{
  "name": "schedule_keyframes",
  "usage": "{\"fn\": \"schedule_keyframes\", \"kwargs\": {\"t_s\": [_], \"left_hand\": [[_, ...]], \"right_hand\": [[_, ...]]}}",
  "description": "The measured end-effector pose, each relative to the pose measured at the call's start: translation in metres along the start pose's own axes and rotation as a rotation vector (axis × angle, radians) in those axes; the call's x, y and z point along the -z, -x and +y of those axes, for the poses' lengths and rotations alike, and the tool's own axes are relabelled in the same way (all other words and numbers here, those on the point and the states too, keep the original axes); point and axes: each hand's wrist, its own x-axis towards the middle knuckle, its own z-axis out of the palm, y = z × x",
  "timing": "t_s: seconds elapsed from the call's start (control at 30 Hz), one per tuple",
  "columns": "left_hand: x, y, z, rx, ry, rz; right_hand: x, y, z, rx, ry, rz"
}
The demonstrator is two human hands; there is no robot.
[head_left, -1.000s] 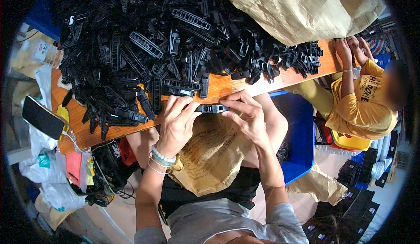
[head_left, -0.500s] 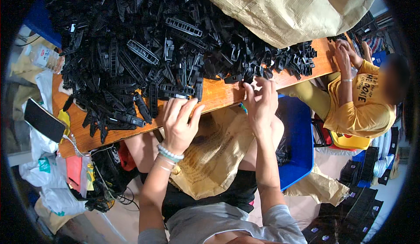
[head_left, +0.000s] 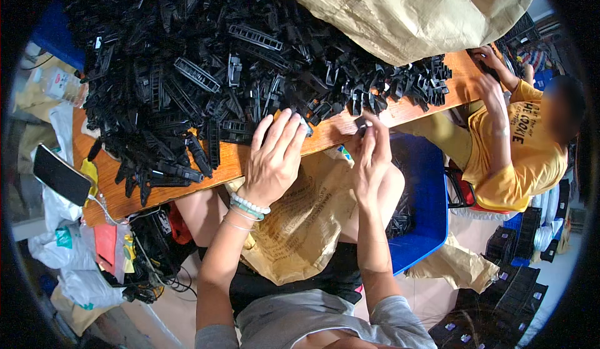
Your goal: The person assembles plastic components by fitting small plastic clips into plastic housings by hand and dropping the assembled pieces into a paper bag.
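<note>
My left hand (head_left: 274, 161), with beaded bracelets at its wrist, reaches palm down over the front edge of the wooden table (head_left: 234, 161). Its fingers are stretched out and lie at the near side of a large pile of black plastic parts (head_left: 187, 99); what is under the fingertips is hidden. My right hand (head_left: 373, 161) is closed in a pinch on a small black plastic part (head_left: 361, 126), just off the table's edge. Several ladder-like black frames (head_left: 197, 75) lie on the pile, and small black clips (head_left: 369, 96) are heaped at its right end.
A brown paper sack (head_left: 306, 224) covers my lap, and a blue bin (head_left: 431, 230) with black parts stands at my right. A big tan sack (head_left: 406, 14) rests at the back. Another person in a yellow shirt (head_left: 522, 142) works at the right. A phone (head_left: 61, 175) leans at the left.
My left hand has shifted right and forward, its fingers now straighter over the parts. My right fingers have closed on a small black part. The other person's hands have moved apart.
</note>
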Motion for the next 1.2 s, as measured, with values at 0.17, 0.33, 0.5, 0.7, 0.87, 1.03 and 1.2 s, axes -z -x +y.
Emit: {"fn": "schedule_keyframes", "kwargs": {"t_s": [0.17, 0.33, 0.5, 0.7, 0.87, 1.03, 1.2], "left_hand": [[-0.002, 0.010, -0.006, -0.085, 0.112, -0.080], [-0.001, 0.005, -0.006, -0.049, 0.106, -0.002], [-0.007, 0.009, -0.007, -0.022, 0.136, 0.043], [-0.007, 0.003, -0.002, 0.094, 0.284, 0.128], [-0.009, 0.002, -0.003, 0.115, 0.347, 0.135], [-0.002, 0.018, -0.011, -0.031, 0.356, 0.269], [0.028, 0.042, -0.011, 0.253, -0.020, 0.312]], "right_hand": [[-0.014, 0.025, -0.010, -0.169, -0.169, -0.254], [-0.017, 0.035, -0.026, -0.038, -0.059, -0.263], [-0.017, 0.037, -0.027, 0.068, 0.279, -0.206], [-0.025, 0.022, -0.030, 0.107, 0.332, -0.245], [-0.029, 0.022, -0.034, 0.171, 0.415, -0.251], [-0.019, 0.039, -0.042, 0.038, 0.127, -0.121], [0.012, 0.040, -0.041, -0.001, 0.057, -0.554]]}}
